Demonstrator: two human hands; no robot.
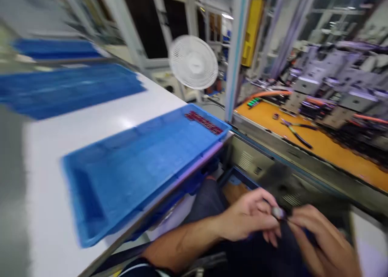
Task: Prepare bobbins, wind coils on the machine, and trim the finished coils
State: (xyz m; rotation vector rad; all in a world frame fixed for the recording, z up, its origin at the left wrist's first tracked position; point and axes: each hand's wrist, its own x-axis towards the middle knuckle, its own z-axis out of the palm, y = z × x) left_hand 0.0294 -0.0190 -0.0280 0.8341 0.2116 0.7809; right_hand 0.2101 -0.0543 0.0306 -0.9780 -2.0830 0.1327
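Low at the right, over the lap, both my hands are close together. My left hand [253, 217] pinches a small pale, roundish piece [277, 213] between thumb and fingers. My right hand [321, 232] is closed, its fingertips pressed together just beside that piece. Something dark and thin seems to run between the two hands, but blur hides what it is. What sits in the right fingertips cannot be made out. Left of my hands, a long blue tray [136, 156] rests on the white table [45, 156]. A bundle of dark red, thin pieces [203, 122] lies at its far right end.
Farther back on the table are more blue trays [75, 87]. A white fan [194, 62] stands behind. On the right, a machine with an orange work surface [260, 121] carries pliers [298, 133] and metal fixtures [306, 85]. A metal post [238, 55] rises between table and machine.
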